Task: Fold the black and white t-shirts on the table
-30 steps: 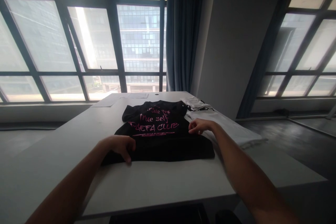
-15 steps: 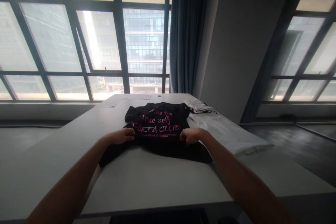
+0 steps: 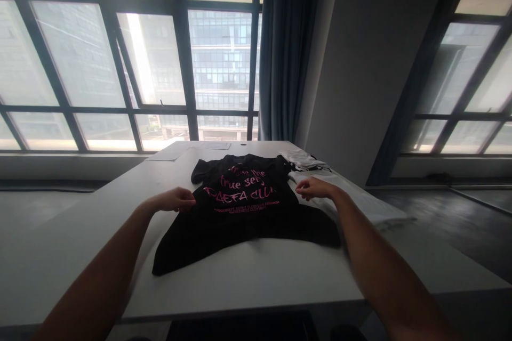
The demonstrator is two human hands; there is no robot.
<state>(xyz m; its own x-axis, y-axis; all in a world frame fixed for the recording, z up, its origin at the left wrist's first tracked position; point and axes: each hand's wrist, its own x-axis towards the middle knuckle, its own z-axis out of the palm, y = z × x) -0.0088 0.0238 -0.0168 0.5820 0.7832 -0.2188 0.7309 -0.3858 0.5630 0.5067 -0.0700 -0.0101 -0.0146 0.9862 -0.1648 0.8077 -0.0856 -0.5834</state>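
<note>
A black T-shirt (image 3: 244, 224) with pink lettering lies spread on the white table, its hem towards me and curved. Folds hide the right ends of some printed lines. My left hand (image 3: 178, 200) is closed in a pinch at the shirt's left side edge. Opposite it, my right hand (image 3: 315, 188) has its fingers pinched together at the right side edge, close to the white garment. The fabric between the fingertips is too small to see clearly.
White folded clothing (image 3: 344, 197) with some black parts lies along the table's right side. Sheets of paper (image 3: 166, 154) rest at the far left of the table (image 3: 240, 277). Beyond stand large windows, a blue curtain (image 3: 282, 53) and a grey pillar (image 3: 360, 64).
Both hands have moved outward, the left to the left and the right to the right and slightly up. The shirt's lower part has spread wider, with its hem nearer me on the left.
</note>
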